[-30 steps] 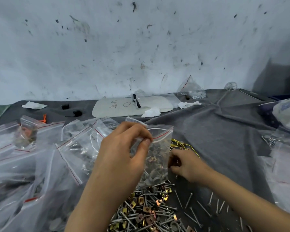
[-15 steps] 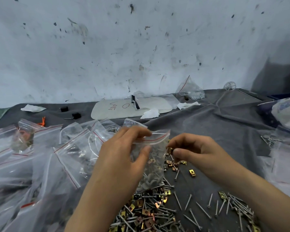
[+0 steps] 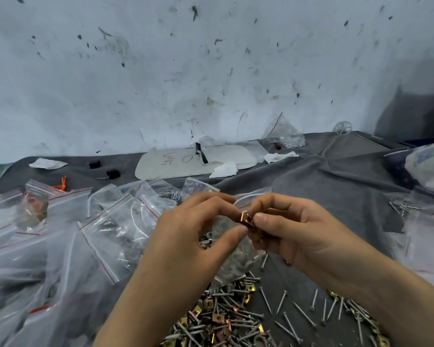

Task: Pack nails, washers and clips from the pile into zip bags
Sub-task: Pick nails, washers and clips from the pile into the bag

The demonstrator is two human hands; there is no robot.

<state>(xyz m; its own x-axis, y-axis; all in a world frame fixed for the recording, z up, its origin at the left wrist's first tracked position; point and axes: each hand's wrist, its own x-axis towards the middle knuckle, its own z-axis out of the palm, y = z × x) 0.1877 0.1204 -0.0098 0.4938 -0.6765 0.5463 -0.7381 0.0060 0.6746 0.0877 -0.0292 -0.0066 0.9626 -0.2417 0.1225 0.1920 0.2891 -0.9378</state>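
While the left hand (image 3: 196,236) grips the mouth of a clear plastic zip bag (image 3: 236,261) part-filled with grey washers, its fingers curled round the top edge, the right hand (image 3: 301,229) pinches a small copper-coloured metal clip (image 3: 246,218) between thumb and forefinger right at that opening. Below them, a loose pile of nails and brass clips (image 3: 226,319) lies on the grey cloth-covered bench (image 3: 336,196). Filled zip bags (image 3: 98,234) are heaped to the left.
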